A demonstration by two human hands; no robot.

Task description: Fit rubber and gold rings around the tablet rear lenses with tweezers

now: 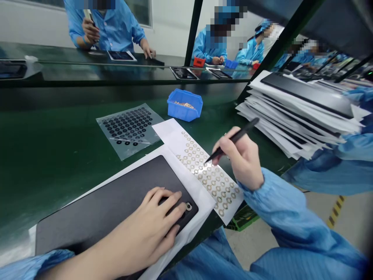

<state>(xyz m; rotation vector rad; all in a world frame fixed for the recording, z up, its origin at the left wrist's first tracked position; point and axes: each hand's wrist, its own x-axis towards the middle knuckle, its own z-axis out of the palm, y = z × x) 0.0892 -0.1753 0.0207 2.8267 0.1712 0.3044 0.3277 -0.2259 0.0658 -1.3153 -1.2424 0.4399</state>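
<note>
My left hand (pixel 159 223) lies flat on a black tablet (pixel 101 202), its fingers stretched out beside the round camera lens (pixel 189 206) at the tablet's corner. White paper (pixel 201 186) lies under the tablet. In my right hand (pixel 244 157) are slim black tweezers (pixel 240 132), pinched between thumb and fingers, with the tip pointing down at a white sheet (pixel 170 132). Rows of small ring-shaped stickers (pixel 214 182) cover that sheet. Whether the tip touches a sticker I cannot tell.
Beyond the tablet lies a clear sheet with black round stickers (pixel 128 124). A blue bin (pixel 184 111) holds small pale pieces. At the right, a tall stack of tablets and white paper (pixel 303 112) stands near the shelf post. Co-workers in blue (pixel 112 27) sit across the bench.
</note>
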